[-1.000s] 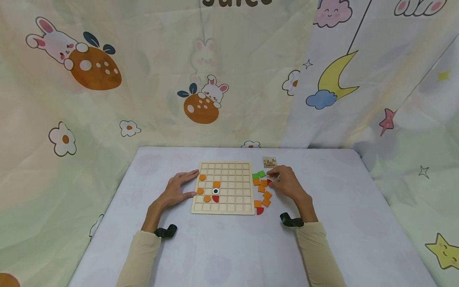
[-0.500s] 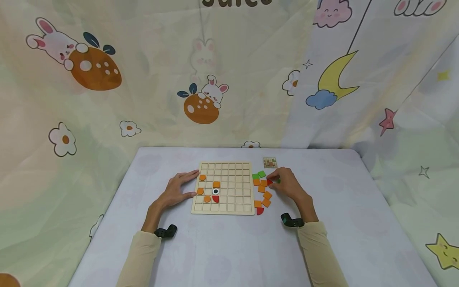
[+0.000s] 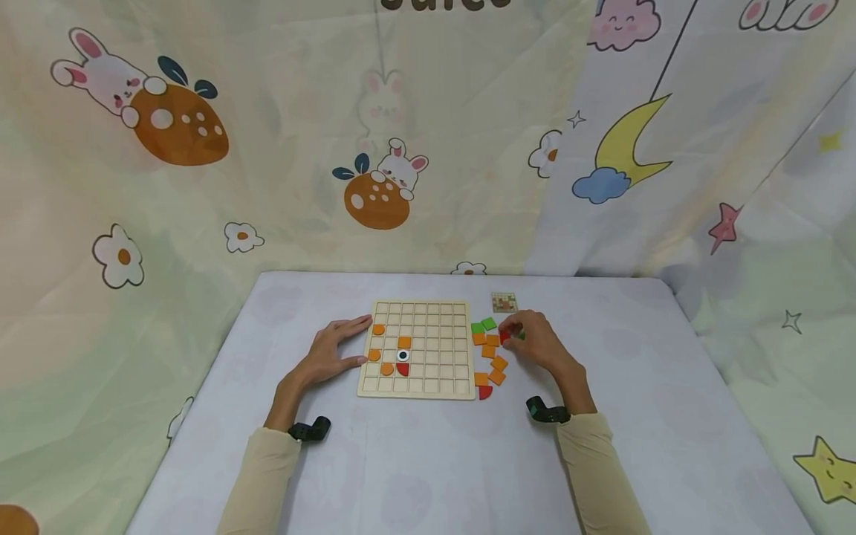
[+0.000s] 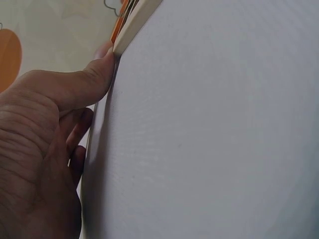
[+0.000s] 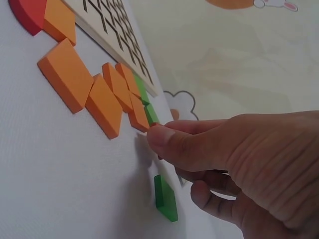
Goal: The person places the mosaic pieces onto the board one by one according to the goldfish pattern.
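A wooden grid board (image 3: pixel 438 390) lies on the table, bearing several orange discs, an orange square (image 3: pixel 404 342), a round eye piece (image 3: pixel 403 356) and a red quarter-round piece (image 3: pixel 402 369). My left hand (image 3: pixel 328 353) rests at the board's left edge, thumb and fingers extended; in the left wrist view the thumb (image 4: pixel 94 82) touches the board's side. Right of the board, my right hand (image 3: pixel 538 342) pinches a red piece (image 3: pixel 504 337) between thumb and fingers. The thumb (image 5: pixel 172 142) hides most of that piece in the right wrist view. A green piece (image 5: pixel 166 199) lies beneath this hand.
Several orange squares (image 3: pixel 498 363), two green squares (image 3: pixel 489 324) and a red quarter-round piece (image 3: pixel 485 392) lie along the board's right side. A small pattern card (image 3: pixel 504 302) lies farther back. A printed cloth (image 3: pixel 301 148) hangs behind the table.
My right hand has closed on the red piece and shifted it slightly back and to the right. A green piece has come into sight under that hand. My left hand keeps its place.
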`<state>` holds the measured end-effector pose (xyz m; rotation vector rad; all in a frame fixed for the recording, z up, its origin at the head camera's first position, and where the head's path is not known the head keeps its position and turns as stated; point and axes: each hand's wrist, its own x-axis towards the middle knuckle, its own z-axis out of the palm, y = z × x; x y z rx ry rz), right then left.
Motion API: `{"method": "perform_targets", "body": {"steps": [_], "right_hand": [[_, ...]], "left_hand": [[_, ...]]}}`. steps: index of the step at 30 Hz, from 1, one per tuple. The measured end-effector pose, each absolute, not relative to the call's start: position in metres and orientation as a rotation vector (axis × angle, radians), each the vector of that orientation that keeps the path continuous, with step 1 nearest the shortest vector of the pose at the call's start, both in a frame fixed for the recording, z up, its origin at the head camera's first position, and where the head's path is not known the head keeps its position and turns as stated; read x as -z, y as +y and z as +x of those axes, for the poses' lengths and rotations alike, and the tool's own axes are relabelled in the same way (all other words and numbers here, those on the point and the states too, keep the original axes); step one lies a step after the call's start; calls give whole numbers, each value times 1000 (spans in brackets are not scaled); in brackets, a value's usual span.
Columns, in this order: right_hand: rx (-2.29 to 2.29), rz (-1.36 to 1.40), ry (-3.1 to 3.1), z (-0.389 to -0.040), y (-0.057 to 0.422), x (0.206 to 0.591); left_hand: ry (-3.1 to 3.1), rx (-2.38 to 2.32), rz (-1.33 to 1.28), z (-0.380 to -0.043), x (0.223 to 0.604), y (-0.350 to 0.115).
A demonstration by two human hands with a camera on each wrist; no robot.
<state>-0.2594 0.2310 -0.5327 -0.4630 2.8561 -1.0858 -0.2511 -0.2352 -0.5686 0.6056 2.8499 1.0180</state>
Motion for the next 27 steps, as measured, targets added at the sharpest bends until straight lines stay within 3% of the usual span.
{"method": "perform_targets", "body": {"steps": [27], "right_hand": [[1246, -540, 2857, -263, 196, 531]], "left_hand": [[2856, -1021, 608, -250, 568, -235]]}}
